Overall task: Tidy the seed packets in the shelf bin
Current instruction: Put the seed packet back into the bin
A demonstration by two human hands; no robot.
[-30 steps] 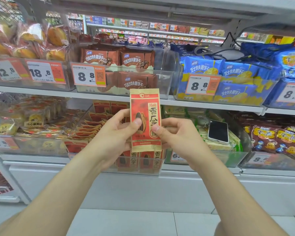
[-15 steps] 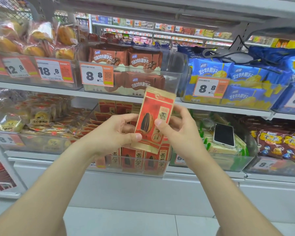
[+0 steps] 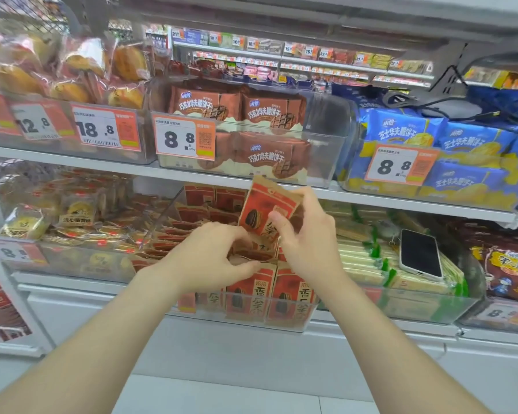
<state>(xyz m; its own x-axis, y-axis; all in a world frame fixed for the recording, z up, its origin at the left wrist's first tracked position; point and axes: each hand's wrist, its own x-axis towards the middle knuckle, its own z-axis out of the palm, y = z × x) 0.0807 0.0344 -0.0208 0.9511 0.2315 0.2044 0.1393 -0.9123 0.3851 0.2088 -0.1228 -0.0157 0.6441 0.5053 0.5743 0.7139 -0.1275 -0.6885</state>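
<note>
By the right hand (image 3: 307, 237) a tilted red paper seed packet (image 3: 262, 206) is held, by the left hand (image 3: 205, 259) binned packets (image 3: 248, 289).

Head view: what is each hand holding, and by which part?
The right hand pinches a tilted seed packet by its right edge, thumb on the front. The left hand pinches the tops of packets standing in the bin.

Seed packet (image 3: 263, 204) lower, aslant; left hand (image 3: 210, 258) off it, onto binned packets (image 3: 251, 297).
</note>
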